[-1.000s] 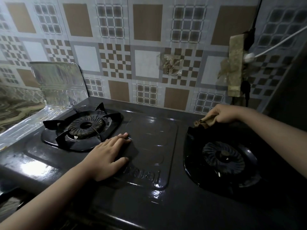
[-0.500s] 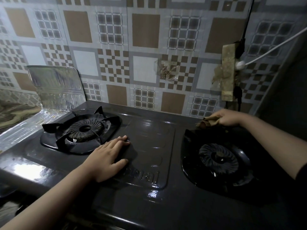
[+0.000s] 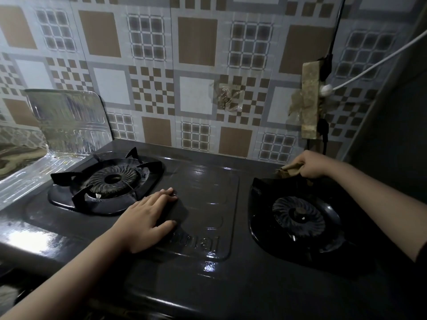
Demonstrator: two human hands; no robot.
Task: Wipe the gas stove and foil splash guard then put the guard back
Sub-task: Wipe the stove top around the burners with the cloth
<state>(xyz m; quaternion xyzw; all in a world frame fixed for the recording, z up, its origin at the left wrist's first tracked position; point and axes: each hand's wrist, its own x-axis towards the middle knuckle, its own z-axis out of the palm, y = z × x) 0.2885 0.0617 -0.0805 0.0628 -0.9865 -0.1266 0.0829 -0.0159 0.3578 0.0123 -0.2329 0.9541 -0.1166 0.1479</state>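
A tiled wall (image 3: pixel 196 72) of brown and white squares stood behind. A taped power strip (image 3: pixel 310 100) hung on it at the right, with a white cord (image 3: pixel 379 62) plugged in and a black cord (image 3: pixel 336 26) rising above. Crumpled tape (image 3: pixel 227 98) stuck to the tiles mid-wall.

Tabletop (image 3: pixel 13 155), marbled, visible only left of the stove (image 3: pixel 208 285). Stove rests on it. Foil guard (image 3: pixel 67 121) stands just left of the stove, against the tiled wall.
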